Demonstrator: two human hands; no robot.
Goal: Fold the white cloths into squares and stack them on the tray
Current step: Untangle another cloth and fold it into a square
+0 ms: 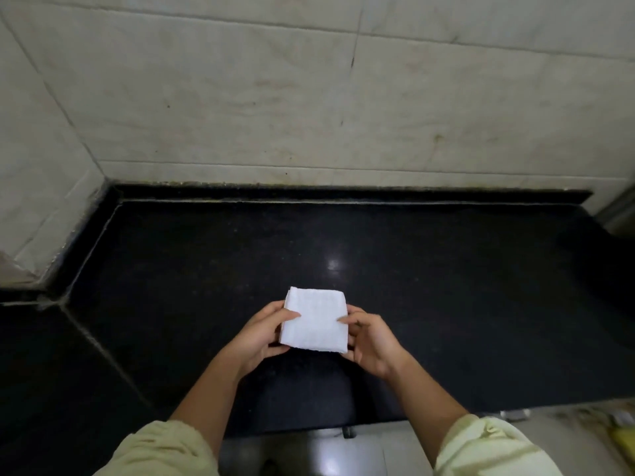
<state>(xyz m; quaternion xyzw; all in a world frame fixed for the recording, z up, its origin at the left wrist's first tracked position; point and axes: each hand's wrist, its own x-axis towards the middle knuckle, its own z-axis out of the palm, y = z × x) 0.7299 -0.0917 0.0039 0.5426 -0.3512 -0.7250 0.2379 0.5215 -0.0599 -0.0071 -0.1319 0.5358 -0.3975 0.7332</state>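
A white cloth (314, 319), folded into a thick square, is held between both hands above the black stone counter (446, 304). My left hand (261, 334) grips its left edge, thumb on top and fingers underneath. My right hand (369, 338) grips its right edge the same way. The cloth tilts a little toward me. No tray shows in this view.
Pale tiled walls (275, 97) close the counter at the back and left, meeting in a corner. A metal object (618, 214) pokes in at the far right edge. The counter's front edge runs just below my forearms, with light floor (360, 448) beneath.
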